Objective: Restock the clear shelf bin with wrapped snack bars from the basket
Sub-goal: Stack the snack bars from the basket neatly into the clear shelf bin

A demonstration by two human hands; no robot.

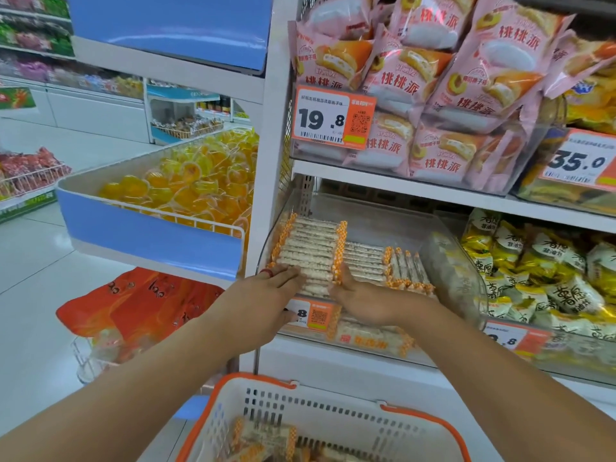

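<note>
While both hands, left [266, 295] and right [363, 300], are flattening open-fingered against the bars [308, 251], be squaring them inside the bin [443, 261].

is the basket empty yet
No. A few wrapped snack bars lie at the bottom of the basket.

On the upper shelf in front of me, the pink snack bags [433, 78] carry big red characters, 桃桃派. An orange-and-white price tag [333, 117] on their bin reads 19.8, beside a QR code and a barcode. To its right, another tag [581, 161] reads 35.0. Above my left hand [266, 301], the tag on the clear shelf bin [313, 315] shows only an 8 and a QR code. The tag at lower right [510, 340] shows .8.
</note>
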